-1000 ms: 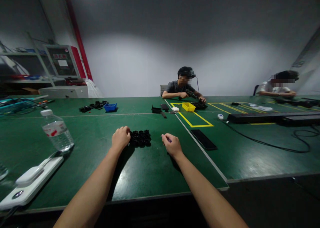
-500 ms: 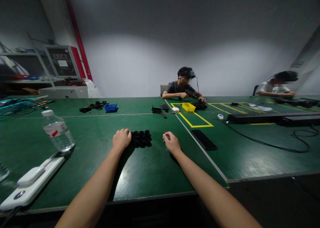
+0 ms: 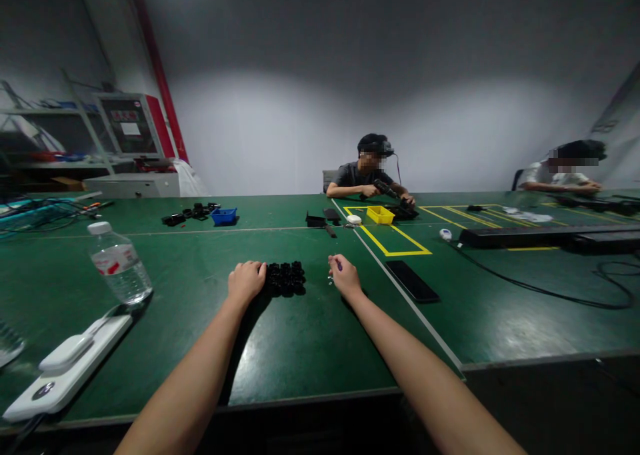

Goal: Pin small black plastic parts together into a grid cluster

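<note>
My left hand (image 3: 246, 279) rests on the green table (image 3: 300, 335) with its fingers curled against the left edge of a cluster of small black parts (image 3: 285, 278). My right hand (image 3: 343, 275) lies to the right of that cluster, fingers closed in a pinch on a small purple-tipped object (image 3: 339, 264) that I cannot name. Both forearms reach in from the near table edge.
A water bottle (image 3: 119, 264) and a white device (image 3: 65, 365) sit at the left. A black phone (image 3: 412, 280) lies right of my right hand. Further back are a blue bin (image 3: 223, 215), a yellow bin (image 3: 379, 214), a long black bar (image 3: 545, 235) with cables, and two seated people.
My right hand has slid forward, away from me, by a little. My left hand stays against the black parts. The view has shifted slightly.
</note>
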`<state>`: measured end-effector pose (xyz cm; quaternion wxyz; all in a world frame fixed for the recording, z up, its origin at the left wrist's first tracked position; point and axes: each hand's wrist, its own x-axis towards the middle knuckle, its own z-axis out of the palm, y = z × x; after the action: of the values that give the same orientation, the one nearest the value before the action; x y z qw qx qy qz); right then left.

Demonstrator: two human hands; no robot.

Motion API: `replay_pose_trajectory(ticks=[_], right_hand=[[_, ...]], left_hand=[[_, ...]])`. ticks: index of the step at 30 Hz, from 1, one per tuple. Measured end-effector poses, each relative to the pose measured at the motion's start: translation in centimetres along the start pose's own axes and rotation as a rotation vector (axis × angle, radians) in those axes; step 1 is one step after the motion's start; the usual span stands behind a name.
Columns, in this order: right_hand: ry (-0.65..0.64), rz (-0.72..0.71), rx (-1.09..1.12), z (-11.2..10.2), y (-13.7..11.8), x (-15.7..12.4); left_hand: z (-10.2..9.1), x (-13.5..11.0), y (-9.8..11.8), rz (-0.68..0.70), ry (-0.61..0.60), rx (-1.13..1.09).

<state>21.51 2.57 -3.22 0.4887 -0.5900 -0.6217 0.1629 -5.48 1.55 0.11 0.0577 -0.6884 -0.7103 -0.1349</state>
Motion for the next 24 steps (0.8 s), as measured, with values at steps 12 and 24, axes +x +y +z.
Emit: replay_pose_trajectory(ticks=[12, 24], right_hand=[[0.040, 0.024, 0.053, -1.3, -0.5, -0.7], [0.034, 0.109, -0.146, -2.4, -0.5, -0.6]], left_hand=[[-0.7, -0.3, 0.3, -0.080, -0.070, -0.024], [-1.4, -1.0, 2.1, 0.197, 0.427, -0.200]])
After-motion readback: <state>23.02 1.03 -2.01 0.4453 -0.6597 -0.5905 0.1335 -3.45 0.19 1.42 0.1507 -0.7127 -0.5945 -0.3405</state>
